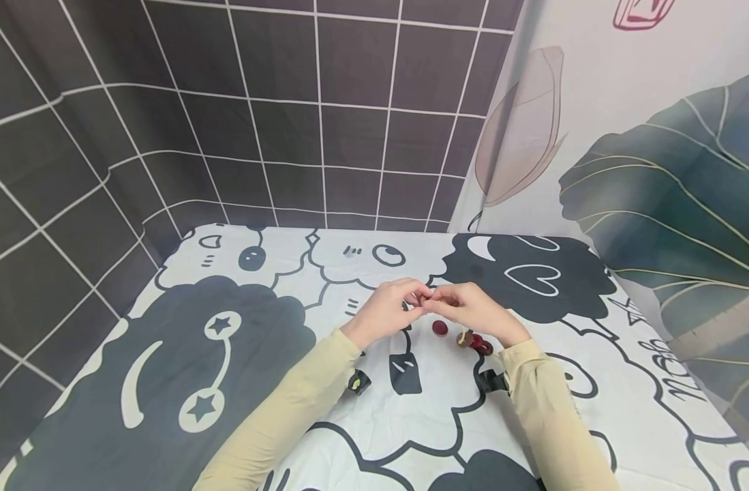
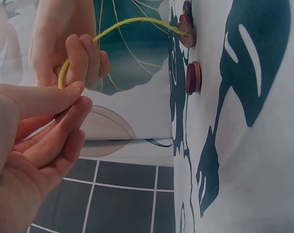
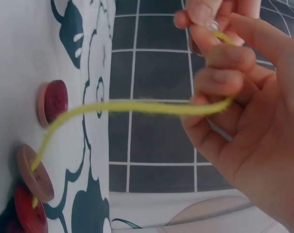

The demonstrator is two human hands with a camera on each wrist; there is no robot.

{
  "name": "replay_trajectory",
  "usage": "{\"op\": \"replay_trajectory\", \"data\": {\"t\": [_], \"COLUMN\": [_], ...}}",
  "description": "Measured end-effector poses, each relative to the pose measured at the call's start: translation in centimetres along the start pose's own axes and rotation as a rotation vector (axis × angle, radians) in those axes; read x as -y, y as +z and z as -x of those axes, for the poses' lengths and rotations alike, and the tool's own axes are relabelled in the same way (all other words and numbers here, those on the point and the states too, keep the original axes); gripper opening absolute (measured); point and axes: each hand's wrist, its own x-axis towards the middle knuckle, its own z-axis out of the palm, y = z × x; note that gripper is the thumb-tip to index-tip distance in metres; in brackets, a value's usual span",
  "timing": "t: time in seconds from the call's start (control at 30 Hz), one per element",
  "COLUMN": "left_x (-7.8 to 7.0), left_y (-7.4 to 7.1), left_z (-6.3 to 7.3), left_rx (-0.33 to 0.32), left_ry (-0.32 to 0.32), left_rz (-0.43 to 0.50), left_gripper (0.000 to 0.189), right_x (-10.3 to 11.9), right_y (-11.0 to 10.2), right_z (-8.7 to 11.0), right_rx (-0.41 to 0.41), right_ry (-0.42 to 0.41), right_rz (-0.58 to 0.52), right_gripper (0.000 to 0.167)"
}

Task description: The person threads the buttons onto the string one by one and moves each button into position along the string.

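Note:
Over the table both hands meet, fingertips close together. My left hand (image 1: 386, 310) pinches a small dark reddish-brown button (image 3: 194, 47) between thumb and fingers; most of it is covered. My right hand (image 1: 480, 312) grips a yellow cord (image 3: 132, 107), whose end comes out by the fingertips at the held button. From the right hand the cord droops to a brown button (image 3: 36, 174) and passes through its hole. Behind that one, a red button (image 3: 31, 211) is also on the cord, with a further dark red button (image 1: 485, 348) beside it on the cloth.
A dark red button (image 3: 57, 101) and a pinkish-brown button (image 3: 41, 104) lie together on the cloth, left of the strung ones in the head view. The table wears a black-and-white cartoon cloth (image 1: 362, 436). A dark tiled-pattern curtain (image 1: 349, 136) hangs behind it.

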Motion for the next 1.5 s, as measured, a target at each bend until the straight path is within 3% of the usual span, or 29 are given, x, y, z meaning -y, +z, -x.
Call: {"op": "replay_trajectory", "data": {"t": [0.3,0.53,0.77,1.07,1.5], "left_x": [-0.4,-0.7,-0.5,-0.5,-1.0], "left_y": [-0.1,0.0,0.3,0.3,-0.5], "left_z": [0.1,0.1,0.0,0.1,0.0], "left_rx": [-0.008,-0.040,-0.083,-0.100,-0.186], "left_ry": [0.012,0.037,0.065,0.064,0.162], "left_rz": [-0.033,-0.073,-0.091,-0.097,-0.081], "left_gripper": [0.025,0.025,0.017,0.016,0.025], "right_x": [0.0,-0.1,-0.2,-0.7,-2.7], "right_y": [0.9,1.0,0.8,-0.3,-1.8], "right_z": [-0.3,-0.4,-0.4,0.0,1.2], "right_rx": [-0.114,-0.117,-0.078,-0.006,0.236], "right_ry": [0.047,0.036,0.042,-0.008,-0.013], "right_rz": [0.014,0.020,0.002,0.041,0.051], "right_gripper": [0.023,0.023,0.025,0.013,0.023]}}
